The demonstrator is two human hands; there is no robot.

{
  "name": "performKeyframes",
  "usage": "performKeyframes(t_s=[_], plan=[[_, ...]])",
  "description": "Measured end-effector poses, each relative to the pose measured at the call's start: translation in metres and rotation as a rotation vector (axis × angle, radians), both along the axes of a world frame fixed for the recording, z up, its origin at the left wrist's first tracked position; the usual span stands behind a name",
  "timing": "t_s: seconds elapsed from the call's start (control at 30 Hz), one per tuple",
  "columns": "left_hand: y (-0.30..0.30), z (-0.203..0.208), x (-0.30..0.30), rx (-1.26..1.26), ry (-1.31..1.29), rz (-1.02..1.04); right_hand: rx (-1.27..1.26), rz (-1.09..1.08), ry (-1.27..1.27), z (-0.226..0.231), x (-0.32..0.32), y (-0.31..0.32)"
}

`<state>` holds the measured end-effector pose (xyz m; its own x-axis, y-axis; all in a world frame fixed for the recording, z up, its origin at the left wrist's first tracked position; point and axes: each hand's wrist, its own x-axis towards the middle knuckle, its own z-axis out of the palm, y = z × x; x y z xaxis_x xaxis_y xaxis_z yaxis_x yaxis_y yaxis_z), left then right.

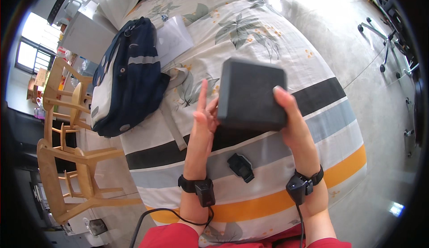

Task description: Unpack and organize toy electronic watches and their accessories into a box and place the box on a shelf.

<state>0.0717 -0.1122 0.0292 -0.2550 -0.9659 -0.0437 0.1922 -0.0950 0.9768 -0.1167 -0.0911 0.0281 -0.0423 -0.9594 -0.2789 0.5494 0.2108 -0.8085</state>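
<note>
A black square box (pixel 252 94) with rounded corners is held up over the bed, slightly blurred. My right hand (pixel 292 114) grips its right side, with the thumb on the upper face and the other fingers hidden beneath. My left hand (pixel 206 109) is at the box's left edge, index finger stretched out and thumb apart. Whether its other fingers touch the box I cannot tell. Between my forearms a black digital watch (pixel 241 167) lies on the striped part of the bedspread (pixel 272 199).
A navy and white backpack (pixel 132 76) lies at the left of the bed, next to white papers (pixel 174 40). Wooden chairs (pixel 85 176) stand along the left side. Beyond the right edge is a wheeled office chair (pixel 386 42). Cables (pixel 149 212) run from both wrist devices.
</note>
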Motion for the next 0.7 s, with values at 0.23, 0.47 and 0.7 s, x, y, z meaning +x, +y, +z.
performKeyframes(t_s=[0.23,0.47,0.7], plan=[[0.001,-0.01,-0.008,0.081,-0.042,-0.008,0.008,-0.111,-0.11,-0.005,-0.011,0.01],[0.001,-0.029,-0.004,0.221,0.011,0.103,-0.037,-0.156,-0.271,-0.011,-0.015,0.018],[0.005,-0.038,-0.001,-0.104,-0.318,0.003,-0.194,-0.071,-0.553,-0.032,-0.024,0.0]])
